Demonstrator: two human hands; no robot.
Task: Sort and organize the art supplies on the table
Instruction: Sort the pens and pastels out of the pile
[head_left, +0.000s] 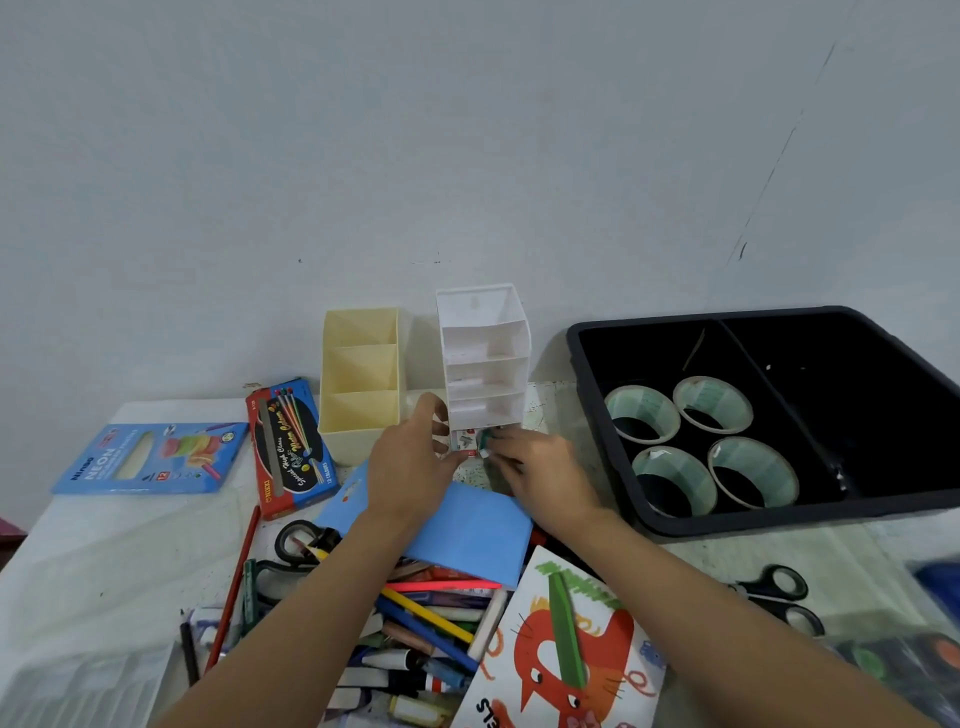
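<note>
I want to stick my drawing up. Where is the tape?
Four tape rolls lie in the left half of the black bin, at the right of the table, beside the white organizer.

Soft, even, cool light fills the scene, and the wall (467, 130) reads a flat grey-blue without glare. Shadows are faint, with only a dim band under the black tray (574, 338) at 3 o'clock, whose inside sinks to near-featureless dark. Wide-angle bending curves the counter (130, 545) and tray outward. Smear blurs the corners at 4 and 8 o'clock, softening the scissors (779, 592). At centre, the small packet (467, 441) at the fingertips of the left hand (410, 467) and right hand (540, 467) is too soft to read.
</note>
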